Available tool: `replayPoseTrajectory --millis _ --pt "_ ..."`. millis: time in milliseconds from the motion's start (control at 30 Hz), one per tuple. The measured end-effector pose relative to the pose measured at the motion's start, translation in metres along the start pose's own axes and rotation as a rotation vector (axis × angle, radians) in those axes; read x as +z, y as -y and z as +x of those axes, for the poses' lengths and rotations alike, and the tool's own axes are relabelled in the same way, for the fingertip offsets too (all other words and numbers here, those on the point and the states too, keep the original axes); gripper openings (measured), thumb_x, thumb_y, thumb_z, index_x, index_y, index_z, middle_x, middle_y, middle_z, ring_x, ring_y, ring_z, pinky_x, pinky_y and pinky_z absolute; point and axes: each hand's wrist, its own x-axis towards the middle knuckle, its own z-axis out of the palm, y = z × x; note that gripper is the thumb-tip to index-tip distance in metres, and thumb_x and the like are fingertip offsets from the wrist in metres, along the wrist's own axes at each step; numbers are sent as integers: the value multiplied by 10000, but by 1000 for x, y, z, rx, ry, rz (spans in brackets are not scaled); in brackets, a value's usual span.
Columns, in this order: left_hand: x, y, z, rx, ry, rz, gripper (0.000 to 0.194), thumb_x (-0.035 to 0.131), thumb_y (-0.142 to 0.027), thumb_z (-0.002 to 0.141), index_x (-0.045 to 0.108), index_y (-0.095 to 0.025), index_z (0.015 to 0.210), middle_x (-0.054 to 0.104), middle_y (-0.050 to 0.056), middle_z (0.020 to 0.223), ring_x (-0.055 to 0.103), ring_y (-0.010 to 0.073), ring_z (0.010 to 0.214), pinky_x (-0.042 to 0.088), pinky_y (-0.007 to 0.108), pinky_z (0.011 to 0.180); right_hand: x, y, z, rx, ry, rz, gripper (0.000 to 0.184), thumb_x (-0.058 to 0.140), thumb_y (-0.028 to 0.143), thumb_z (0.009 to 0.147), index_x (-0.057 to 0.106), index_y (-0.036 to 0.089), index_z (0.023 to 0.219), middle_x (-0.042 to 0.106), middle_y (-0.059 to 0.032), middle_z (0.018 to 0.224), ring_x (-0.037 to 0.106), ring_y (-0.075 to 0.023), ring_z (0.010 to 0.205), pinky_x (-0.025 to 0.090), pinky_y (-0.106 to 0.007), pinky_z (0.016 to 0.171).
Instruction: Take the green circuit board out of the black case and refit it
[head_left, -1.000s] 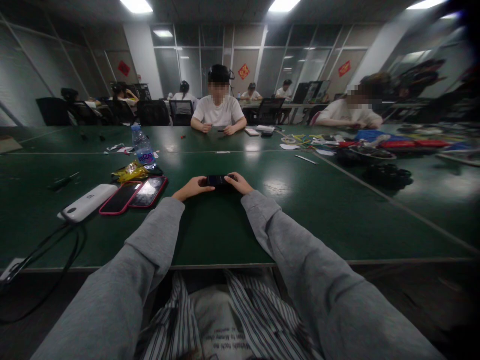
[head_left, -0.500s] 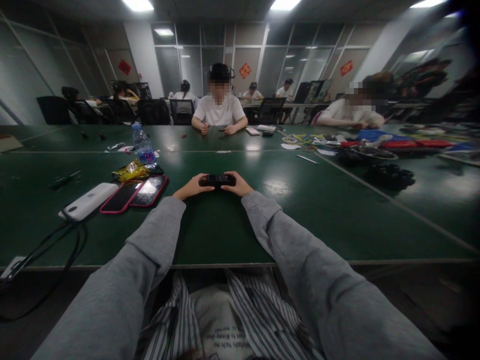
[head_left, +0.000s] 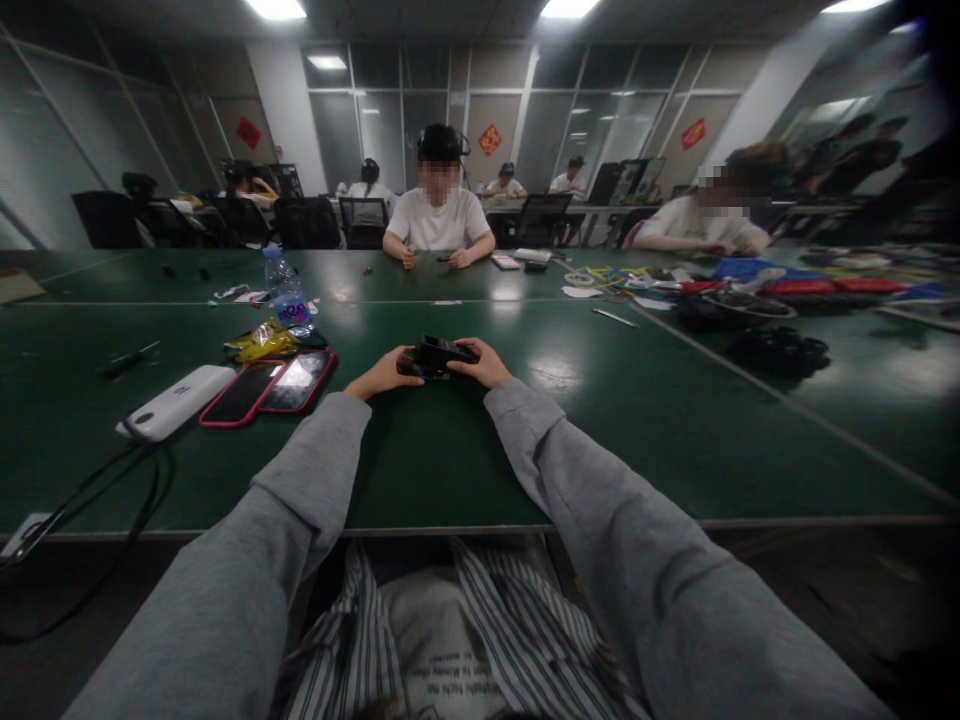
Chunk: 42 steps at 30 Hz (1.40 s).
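Observation:
Both my arms in grey sleeves reach forward over the green table (head_left: 450, 460). A small black device (head_left: 436, 355) sits between my hands, tilted with its right end raised off the table. My left hand (head_left: 384, 373) grips its left end with curled fingers. My right hand (head_left: 484, 363) closes over its right end. What kind of device it is stays unclear at this size.
To my left lie two phones in red cases (head_left: 271, 388), a white power bank (head_left: 176, 402) with cables, a yellow snack bag (head_left: 260, 343) and a water bottle (head_left: 285, 290). Across the table sits a person in white (head_left: 439, 222). Clutter (head_left: 739, 300) covers the right side.
The black device has tilted up, its right end lifted from lying flat. Both hands stayed on it and shifted only slightly.

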Motion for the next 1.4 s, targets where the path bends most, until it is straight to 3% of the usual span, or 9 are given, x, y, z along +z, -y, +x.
replayPoseTrajectory --millis 267,467,700,900,1133,1267,1400 --pt "-1 5 2 20 35 -28 767 826 -234 616 477 -137 1292 605 176 1212 577 285 1148 380 523 1014 -17 -4 11 36 -244 -32 659 688 599 673 496 182 1145 644 -123 1092 625 -257 1021 490 -434 914" --pt "-2 8 3 28 44 -29 725 811 -242 644 490 -141 1286 613 173 1206 583 283 1144 383 525 1011 -28 -21 8 73 -376 -225 630 748 513 611 507 186 1093 638 -111 1056 614 -276 1000 475 -469 922" --pt "0 11 5 30 44 -22 711 824 -245 628 511 -150 1259 605 163 1236 573 280 1163 393 500 1016 -24 -22 3 65 -368 -457 541 796 330 599 557 194 1065 641 -100 1049 597 -296 1026 447 -497 940" --pt "1 9 5 31 52 -26 710 823 -246 627 511 -143 1257 619 168 1218 591 281 1141 408 505 1001 -22 -16 1 59 -395 -644 671 725 455 710 498 173 1275 568 -169 1205 514 -344 1137 413 -511 947" --pt "2 7 4 37 49 0 672 805 -238 647 522 -140 1248 626 163 1213 598 272 1133 397 513 1013 -19 -9 -3 107 -244 -868 581 669 410 783 487 224 1302 563 -144 1191 503 -342 1105 444 -478 863" --pt "2 5 4 40 50 28 655 805 -244 643 541 -137 1233 624 162 1217 587 283 1151 398 517 1015 -15 -6 -6 101 -178 -896 615 687 300 763 454 254 1330 579 -133 1169 499 -352 1096 434 -502 861" --pt "2 3 3 44 54 44 639 798 -267 655 543 -132 1225 623 166 1220 589 280 1149 410 505 1008 -13 -5 -7 95 -168 -911 603 666 299 782 445 248 1341 567 -144 1173 482 -356 1102 428 -505 866"
